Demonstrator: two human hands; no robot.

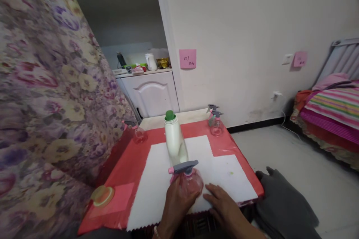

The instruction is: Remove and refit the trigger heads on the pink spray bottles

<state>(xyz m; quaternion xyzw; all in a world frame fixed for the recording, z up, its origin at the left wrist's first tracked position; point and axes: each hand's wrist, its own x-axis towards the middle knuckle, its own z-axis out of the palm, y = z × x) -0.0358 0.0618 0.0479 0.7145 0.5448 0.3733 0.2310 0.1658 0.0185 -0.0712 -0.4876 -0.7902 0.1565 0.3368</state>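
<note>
Near the front of the table, my left hand is wrapped round a clear pink spray bottle with a grey trigger head and pink nozzle pointing left. Beside the bottle, on its right, my right hand has its fingers spread close to the white mat and holds nothing. Just behind the spray bottle stands a tall pale-green jug with a green piece in its open mouth. A white mat with zigzag edges lies under these things.
Another pink spray bottle stands at the table's left edge. More spray bottles, one in front, are at the back right. A round lid-like item lies at front left on the red tablecloth. A floral curtain borders the left side.
</note>
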